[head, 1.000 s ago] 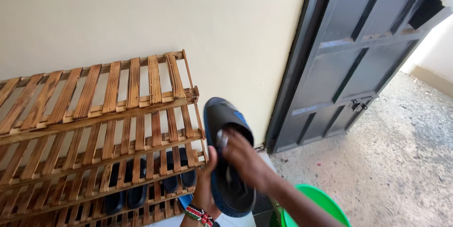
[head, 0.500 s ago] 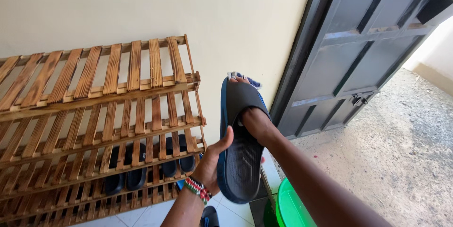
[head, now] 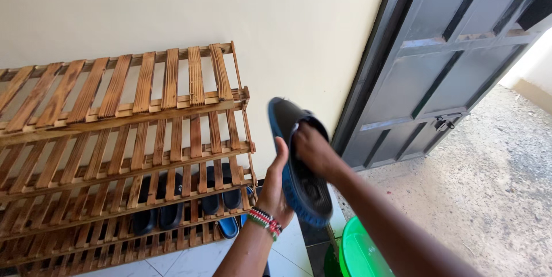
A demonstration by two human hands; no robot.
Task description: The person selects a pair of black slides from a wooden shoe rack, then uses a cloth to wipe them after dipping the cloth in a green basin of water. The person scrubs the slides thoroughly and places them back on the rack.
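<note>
Two hands work on one dark slide sandal [head: 299,162] with a blue edge, held up in the air in front of the cream wall [head: 241,18], just right of the wooden shoe rack [head: 121,116]. The left hand [head: 276,182] grips the sandal from its left side, thumb pointing up along the edge and the fingers wrapped round the back, out of sight. A beaded band [head: 265,221] of red, green and white circles that wrist. The right hand [head: 310,149] lies over the footbed just under the strap, fingers pressed together and curled onto a pale cloth [head: 293,133]; only a sliver of the cloth shows beside the fingertips. The sandal stands nearly upright, toe end highest, heel end lowest, below both hands.

Left of the fingers, the slatted rack rises in tiers against the wall. Several dark sandals [head: 167,211] sit on a lower tier behind the slats, and a blue one [head: 227,228] pokes out lower still. Under the right forearm, a green plastic tub [head: 359,254] sits on the floor. Right of the fingers stands a dark grey metal door [head: 443,64] with a latch [head: 444,121], and beyond it lies rough concrete ground [head: 489,196]. White tiles [head: 184,262] show below the rack
</note>
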